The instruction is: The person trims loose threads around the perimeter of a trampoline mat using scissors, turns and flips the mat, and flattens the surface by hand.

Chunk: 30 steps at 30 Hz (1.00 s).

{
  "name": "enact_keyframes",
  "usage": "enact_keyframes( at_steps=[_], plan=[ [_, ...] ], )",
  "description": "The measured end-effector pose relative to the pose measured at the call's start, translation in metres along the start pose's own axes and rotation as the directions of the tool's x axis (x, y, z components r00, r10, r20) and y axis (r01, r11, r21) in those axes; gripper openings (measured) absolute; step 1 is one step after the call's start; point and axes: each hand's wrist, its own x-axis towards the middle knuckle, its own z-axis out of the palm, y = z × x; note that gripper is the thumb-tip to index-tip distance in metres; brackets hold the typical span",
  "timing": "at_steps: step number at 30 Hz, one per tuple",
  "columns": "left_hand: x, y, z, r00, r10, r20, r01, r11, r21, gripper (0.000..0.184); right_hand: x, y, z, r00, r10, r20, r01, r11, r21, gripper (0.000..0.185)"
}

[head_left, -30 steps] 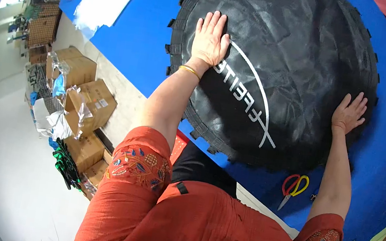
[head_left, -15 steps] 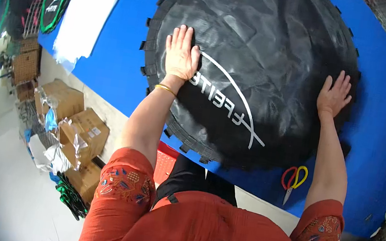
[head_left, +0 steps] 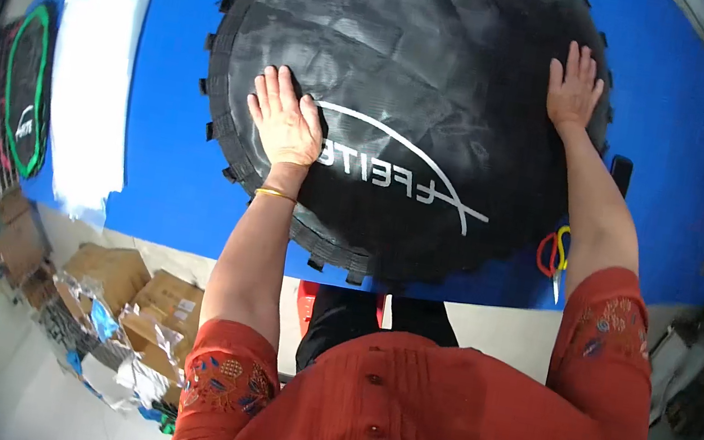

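A large round black mat (head_left: 410,74) with a ribbed border and short black tabs lies on a blue tabletop (head_left: 160,191). It bears white lettering and a curved white line. My left hand (head_left: 287,121) rests flat on the mat beside the lettering, fingers stretched out. On the mat's far right part, near its border, my right hand (head_left: 574,89) is also laid flat with fingers a little apart. Neither hand holds anything. Scissors (head_left: 558,258) with one red and one yellow handle lie beside my right forearm, which partly covers them.
Clear plastic sheeting (head_left: 96,91) lies along the table's left part. A small black object (head_left: 620,174) sits beyond my right forearm. Cardboard boxes (head_left: 162,305) stand on the floor at left, near a green-edged black item (head_left: 27,90).
The view has turned, so the table edge now runs nearly level. Both hands stay flat at about the same places on the mat. The small black object now shows past my right forearm.
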Motion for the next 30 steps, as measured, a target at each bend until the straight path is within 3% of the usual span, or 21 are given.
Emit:
enact_keyframes(
  at_steps=[3,4,6,8,10,12,24,30],
  plan=[
    [0.000,0.000,-0.001,1.000,0.010,0.011,-0.010,1.000,0.019,0.067,-0.006,-0.014,-0.010,0.998,0.062,0.023,-0.061,0.998,-0.017,0.063],
    [0.000,0.000,-0.002,1.000,0.021,0.010,-0.021,1.000,0.021,0.068,-0.010,-0.025,-0.016,0.993,0.089,0.074,-0.080,0.990,-0.114,0.059],
    [0.000,0.000,-0.002,0.999,0.031,0.015,-0.031,0.999,0.020,0.068,-0.029,-0.064,-0.044,0.986,0.006,0.168,0.050,0.945,-0.324,0.058],
    [0.000,-0.001,-0.003,0.999,0.043,-0.002,-0.043,0.999,-0.024,0.067,-0.058,-0.102,-0.058,0.998,0.041,0.056,-0.042,0.999,0.023,0.063],
    [0.001,-0.001,-0.002,0.999,0.039,-0.005,-0.039,0.999,-0.018,0.067,-0.098,-0.138,-0.076,0.993,0.081,0.086,-0.096,0.978,0.186,0.068],
    [0.004,0.001,-0.003,0.999,0.035,-0.002,-0.035,0.999,0.009,0.067,-0.131,-0.158,-0.083,0.973,0.122,0.198,-0.145,0.984,0.106,0.070],
    [0.004,0.002,-0.002,0.995,0.008,0.095,-0.014,0.998,0.061,0.071,-0.131,-0.159,-0.086,0.982,0.115,0.148,-0.126,0.990,0.067,0.072],
    [0.003,-0.002,0.001,0.997,0.025,0.070,-0.028,0.999,0.044,0.071,-0.133,-0.156,-0.080,0.983,0.078,0.165,-0.090,0.994,0.066,0.071]
  ],
)
